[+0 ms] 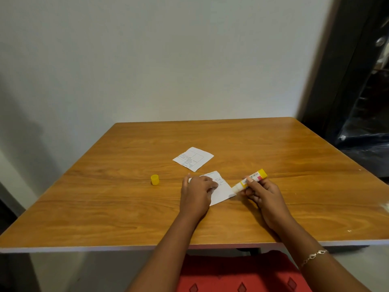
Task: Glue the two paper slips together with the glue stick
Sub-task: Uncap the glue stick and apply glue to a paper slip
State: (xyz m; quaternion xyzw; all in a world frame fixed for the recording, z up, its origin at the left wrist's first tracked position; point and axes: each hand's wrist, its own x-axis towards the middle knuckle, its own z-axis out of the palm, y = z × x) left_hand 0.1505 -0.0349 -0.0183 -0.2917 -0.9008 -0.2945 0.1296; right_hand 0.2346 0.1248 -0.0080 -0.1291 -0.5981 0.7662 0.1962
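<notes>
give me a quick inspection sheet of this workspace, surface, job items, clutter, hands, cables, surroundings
surface: brown wooden table, flat.
job's things: yellow-and-white glue stick uncapped, tip at right edge of near white paper slip; second printed white paper slip lies apart, farther back; small yellow plastic cap stands left of them.
clutter: nothing seen.
hands: left hand presses near slip flat; right hand grips glue stick.
cables: nothing seen.
surroundings: plain pale wall behind; dark doorway on right; red patterned fabric below table edge.
</notes>
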